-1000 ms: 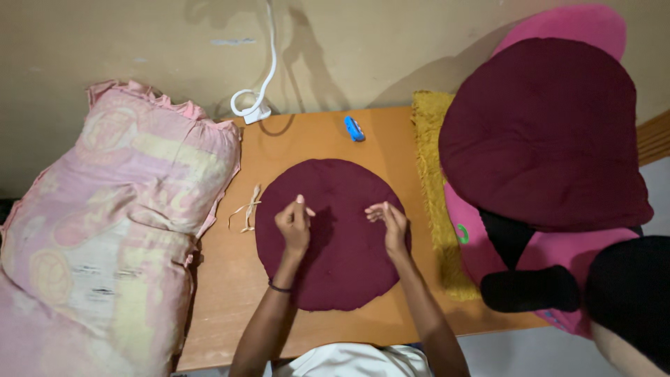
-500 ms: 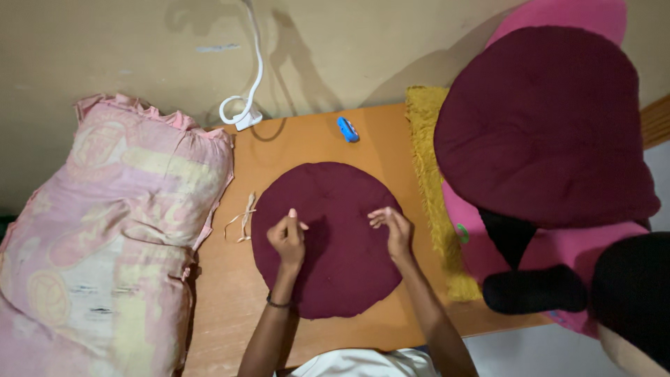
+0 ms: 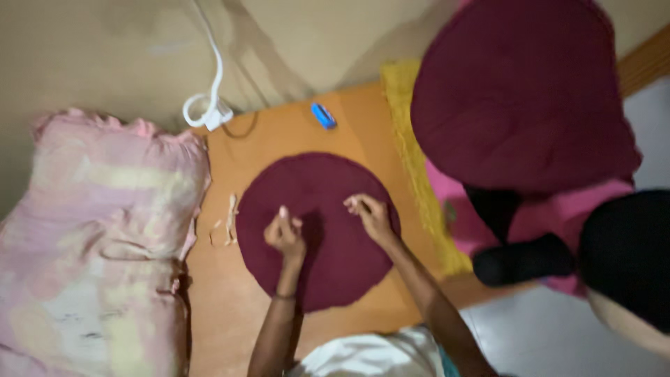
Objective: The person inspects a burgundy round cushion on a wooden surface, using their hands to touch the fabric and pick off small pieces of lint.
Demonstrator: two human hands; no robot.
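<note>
A round maroon cloth [image 3: 314, 188] lies flat on an orange board [image 3: 279, 132]. My left hand [image 3: 284, 234] hovers over the middle of the cloth, fingers pinched together. My right hand [image 3: 368, 213] rests on the cloth's right part, fingers also curled in a pinch. Whether a thin thread or needle is between the fingers is too blurred to tell. A thin dark band circles my left wrist.
A pink patterned pillow [image 3: 91, 251] lies at the left. Pale scraps [image 3: 227, 220] sit left of the cloth. A small blue object [image 3: 323, 115] and a white cable [image 3: 209, 105] lie at the back. A stack of maroon cloths [image 3: 516, 91], a yellow mat [image 3: 412, 139] and pink fabric lie at the right.
The view has shifted and blurred. My left hand has lifted slightly off the cloth and both hands have drawn a little closer together.
</note>
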